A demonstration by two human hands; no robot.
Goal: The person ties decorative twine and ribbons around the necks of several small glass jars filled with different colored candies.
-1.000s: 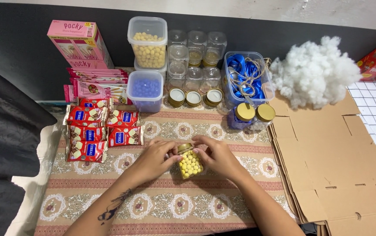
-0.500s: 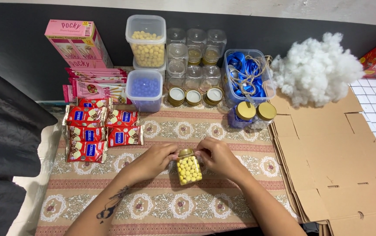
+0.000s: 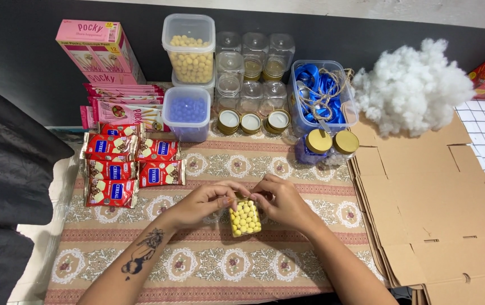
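Observation:
A small clear jar full of yellow round candies (image 3: 245, 218) lies on the patterned table runner (image 3: 208, 265) near the front middle. My left hand (image 3: 205, 201) and my right hand (image 3: 279, 201) both grip its top end, fingers pinched around the gold lid, which they mostly hide. The jar's body points toward me.
Behind stand empty glass jars (image 3: 252, 68), loose gold lids (image 3: 251, 121), two filled jars (image 3: 327, 146), tubs of yellow (image 3: 189, 51) and blue candies (image 3: 186, 113), a tub of blue ribbon and twine (image 3: 321, 93). Red snack packets (image 3: 129, 166), pink boxes (image 3: 98, 48) left. White stuffing (image 3: 411, 85), flat cardboard (image 3: 440, 209) right.
The jar has tipped from slanted in my hands to lying with its body toward me. Both hands have shifted to its top end.

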